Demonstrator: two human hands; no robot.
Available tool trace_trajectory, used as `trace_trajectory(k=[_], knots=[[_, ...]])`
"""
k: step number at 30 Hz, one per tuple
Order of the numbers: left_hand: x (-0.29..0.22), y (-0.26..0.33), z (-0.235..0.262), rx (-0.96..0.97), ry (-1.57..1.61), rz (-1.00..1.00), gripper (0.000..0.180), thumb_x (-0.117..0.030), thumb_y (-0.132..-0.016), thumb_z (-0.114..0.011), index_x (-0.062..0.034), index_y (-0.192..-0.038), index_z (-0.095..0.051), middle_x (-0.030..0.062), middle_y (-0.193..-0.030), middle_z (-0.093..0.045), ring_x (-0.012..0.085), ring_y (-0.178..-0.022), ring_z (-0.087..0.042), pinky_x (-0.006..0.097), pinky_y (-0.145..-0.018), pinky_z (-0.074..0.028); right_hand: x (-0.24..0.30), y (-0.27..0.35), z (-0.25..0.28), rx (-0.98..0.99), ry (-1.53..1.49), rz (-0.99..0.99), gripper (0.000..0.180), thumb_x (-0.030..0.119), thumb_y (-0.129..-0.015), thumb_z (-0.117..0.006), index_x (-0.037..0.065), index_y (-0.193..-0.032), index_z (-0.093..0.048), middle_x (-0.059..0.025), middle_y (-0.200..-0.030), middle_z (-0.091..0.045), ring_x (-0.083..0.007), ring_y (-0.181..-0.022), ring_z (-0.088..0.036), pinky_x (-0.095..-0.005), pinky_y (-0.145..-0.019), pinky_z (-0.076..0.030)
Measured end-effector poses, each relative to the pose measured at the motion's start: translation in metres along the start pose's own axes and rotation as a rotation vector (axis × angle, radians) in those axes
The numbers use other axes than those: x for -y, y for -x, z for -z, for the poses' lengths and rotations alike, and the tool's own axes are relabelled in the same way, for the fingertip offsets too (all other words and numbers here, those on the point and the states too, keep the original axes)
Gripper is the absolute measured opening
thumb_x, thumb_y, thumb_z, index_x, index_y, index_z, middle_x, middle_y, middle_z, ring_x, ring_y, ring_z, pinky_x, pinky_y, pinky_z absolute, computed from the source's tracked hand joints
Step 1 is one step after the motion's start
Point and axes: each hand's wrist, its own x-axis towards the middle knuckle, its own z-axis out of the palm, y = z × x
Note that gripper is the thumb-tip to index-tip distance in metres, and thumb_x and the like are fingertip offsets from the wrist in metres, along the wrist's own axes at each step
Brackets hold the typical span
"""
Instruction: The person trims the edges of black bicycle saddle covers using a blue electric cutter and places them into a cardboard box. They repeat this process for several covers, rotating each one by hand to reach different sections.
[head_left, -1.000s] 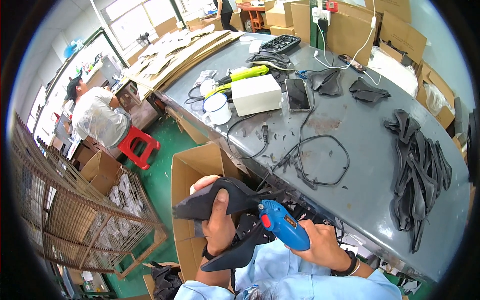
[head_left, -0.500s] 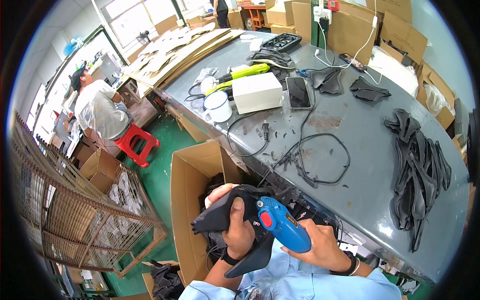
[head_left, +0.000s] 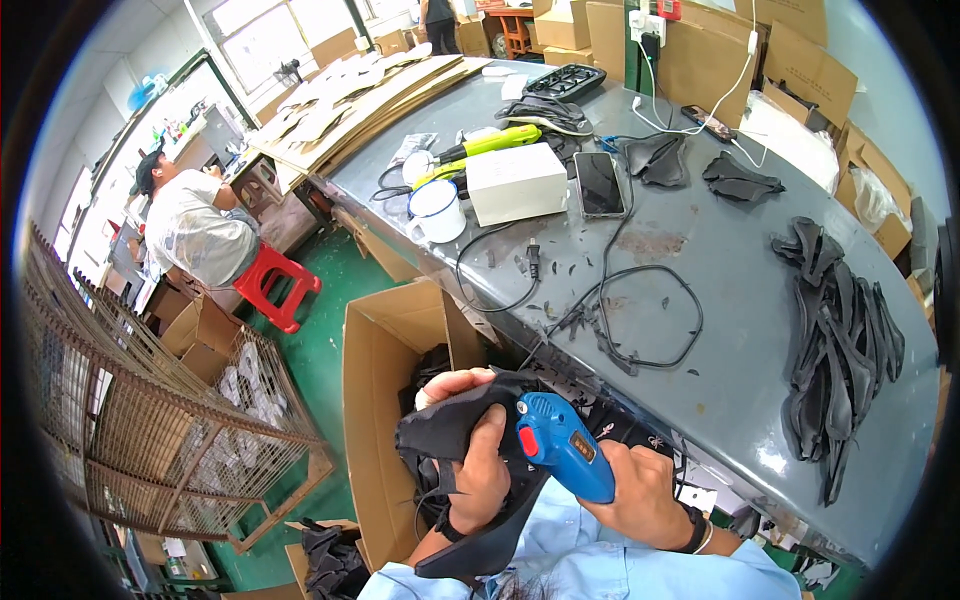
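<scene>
My left hand (head_left: 482,478) grips a black molded foam-like piece (head_left: 440,426), thumb on its near face and fingers behind its upper edge. A long flap of the piece hangs down past my wrist. My right hand (head_left: 640,497) is wrapped round a blue handheld power tool (head_left: 568,448) with a red button and a small dark panel. The tool's head meets the right edge of the piece; its working tip is hidden there. Below the piece stands an open cardboard box (head_left: 372,400) with dark pieces inside.
The grey table (head_left: 740,330) holds a pile of black pieces (head_left: 835,340), a looped cable (head_left: 690,300), scraps, a phone (head_left: 599,185), a white box (head_left: 515,184) and a mug (head_left: 436,212). A wire cage (head_left: 160,420) stands left; a person (head_left: 200,220) sits beyond on a red stool (head_left: 280,285).
The black piece has tilted and shifted slightly right in my left hand, its flap swinging down and left. The tool has turned a little more upright. The seated person has raised a hand.
</scene>
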Motion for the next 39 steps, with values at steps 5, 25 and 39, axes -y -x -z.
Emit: trace_trajectory(k=[5, 25, 39], knots=[[-0.017, -0.01, 0.009, 0.157, -0.221, 0.158, 0.024, 0.003, -0.077, -0.056, 0.0021, -0.101, -0.055, 0.0099, -0.097, -0.058, 0.0171, -0.088, -0.056, 0.028, -0.081, -0.045, -0.002, 0.002, 0.0, 0.018, 0.067, 0.017, 0.049, 0.015, -0.065, -0.077, -0.002, -0.104, -0.051, -0.0111, -0.066, -0.061, -0.0266, -0.057, -0.062, -0.035, -0.057, -0.048], [-0.005, -0.033, 0.034, 1.082, -0.551, 0.326, 0.046, -0.002, -0.076, -0.062, -0.0001, -0.119, -0.046, 0.0134, -0.097, -0.06, 0.0215, -0.088, -0.059, 0.033, -0.081, -0.046, -0.009, 0.002, 0.012, 0.016, -0.032, 0.073, 0.054, 0.016, -0.061, -0.083, -0.001, -0.101, -0.052, -0.0147, -0.078, -0.064, -0.0296, -0.063, -0.064, -0.0347, -0.059, -0.051], [0.043, 0.026, 0.044, 0.899, 0.381, 1.22, 0.061, -0.036, -0.087, -0.063, -0.0006, -0.132, -0.042, 0.007, -0.104, -0.059, 0.0126, -0.092, -0.056, 0.028, -0.083, -0.044, -0.025, -0.018, 0.033, -0.259, -0.695, -0.534, 0.052, 0.016, -0.068, -0.08, 0.002, -0.108, -0.051, -0.0039, -0.086, -0.058, -0.0117, -0.079, -0.057, -0.0274, -0.072, -0.048]])
